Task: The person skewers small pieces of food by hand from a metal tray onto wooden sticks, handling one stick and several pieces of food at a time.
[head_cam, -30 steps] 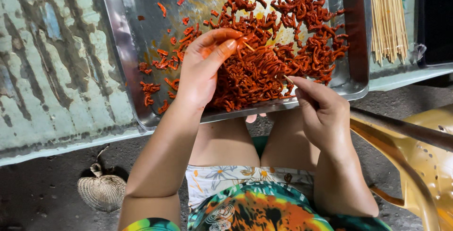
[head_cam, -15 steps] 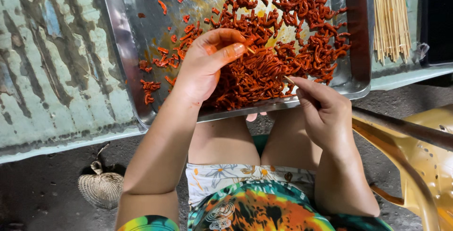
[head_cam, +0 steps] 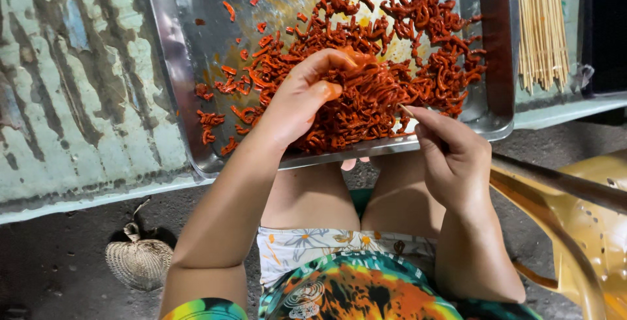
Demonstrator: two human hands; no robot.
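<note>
A metal tray (head_cam: 171, 65) on a worn pale table holds a heap of red-orange marinated meat strips (head_cam: 392, 52). My left hand (head_cam: 304, 95) rests on the near part of the heap, fingers curled around a bunch of strips. My right hand (head_cam: 450, 153) hovers at the tray's front edge, pinching a thin wooden skewer (head_cam: 406, 110) whose tip points into the strips. Both hands are smeared with the red sauce.
A bundle of bare wooden skewers (head_cam: 542, 26) lies right of the tray, next to a dark container (head_cam: 604, 29). A yellow plastic chair (head_cam: 588, 228) stands at my right. A woven fan (head_cam: 138, 261) lies on the ground at lower left, under the weathered table (head_cam: 72, 98).
My left hand has curled tighter into the heap and gathered strips. My right hand has kept its place at the tray's edge with the skewer.
</note>
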